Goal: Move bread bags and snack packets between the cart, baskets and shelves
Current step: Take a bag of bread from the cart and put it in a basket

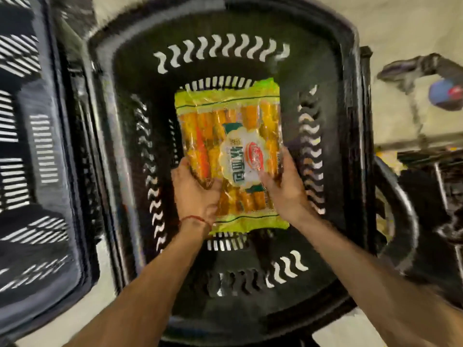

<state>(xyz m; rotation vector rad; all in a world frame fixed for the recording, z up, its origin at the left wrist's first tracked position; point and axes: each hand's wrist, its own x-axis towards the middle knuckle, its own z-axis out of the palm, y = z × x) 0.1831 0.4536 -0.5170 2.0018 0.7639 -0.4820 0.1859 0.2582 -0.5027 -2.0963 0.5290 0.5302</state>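
Both hands are on one packet (230, 156), orange sticks in clear wrap with yellow-green ends. The left hand (194, 189) grips its left edge and the right hand (285, 189) grips its right edge, holding it flat inside the black basket (333, 101). Another basket (37, 171) sits just beside it on the left. Picture's blurry.

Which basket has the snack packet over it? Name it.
The black basket in the middle, with wavy slots: both hands hold the yellow snack packet over its bottom. The grey basket at the left has straight slots and no packet.
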